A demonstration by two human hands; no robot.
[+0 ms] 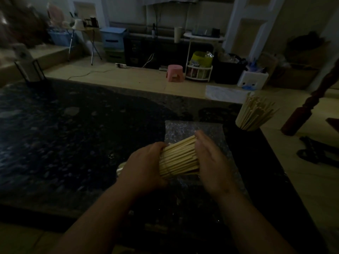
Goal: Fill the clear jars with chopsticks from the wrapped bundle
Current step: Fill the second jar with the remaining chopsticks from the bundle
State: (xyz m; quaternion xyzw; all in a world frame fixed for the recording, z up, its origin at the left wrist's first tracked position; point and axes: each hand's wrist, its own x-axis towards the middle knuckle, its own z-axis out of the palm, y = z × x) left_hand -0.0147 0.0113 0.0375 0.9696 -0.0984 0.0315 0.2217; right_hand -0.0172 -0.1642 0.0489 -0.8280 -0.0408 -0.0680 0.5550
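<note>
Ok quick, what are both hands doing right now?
Left hand: closed, gripping the chopstick bundle at its left end.
Right hand: open, fingers fairly straight, pressing against the bundle's right end.

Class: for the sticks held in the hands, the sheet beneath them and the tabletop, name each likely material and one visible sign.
Chopsticks: pale, matt, uniform sticks, probably bamboo or wood. Sheet: clear, shiny, dimpled film, seemingly plastic bubble wrap. Tabletop: dark, speckled, glossy, possibly polished stone or an imitation.
</note>
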